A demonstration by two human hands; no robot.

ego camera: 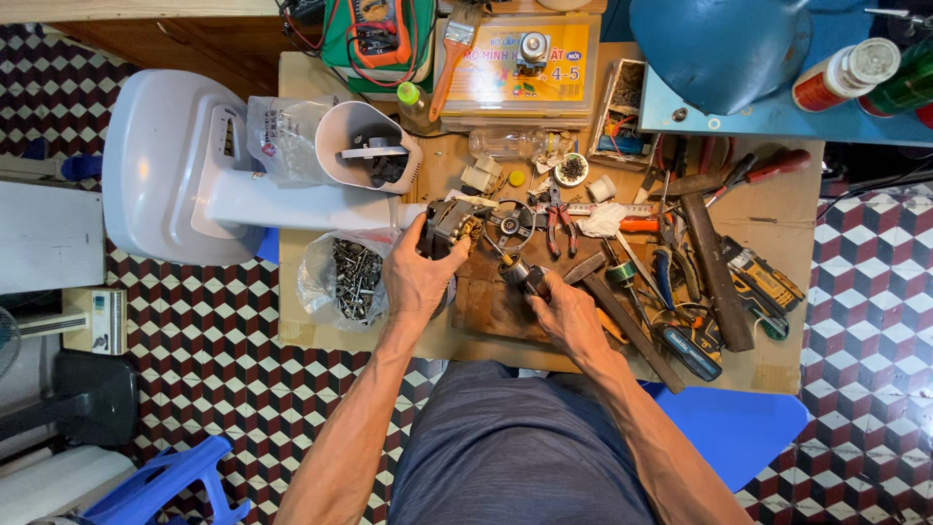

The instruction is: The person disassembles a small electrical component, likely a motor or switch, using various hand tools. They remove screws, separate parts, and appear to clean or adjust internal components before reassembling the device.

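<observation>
My left hand grips a small electric motor with copper windings, which rests on a wooden block at the middle of the workbench. My right hand holds a short dark cylindrical part just to the right of the motor. A black round bracket lies behind the two hands.
A white fan base and stand lies at the left. A clear bag of screws sits by my left wrist. Pliers, screwdrivers, a hammer and other tools crowd the right. A yellow box, multimeter and blue lamp shade stand behind.
</observation>
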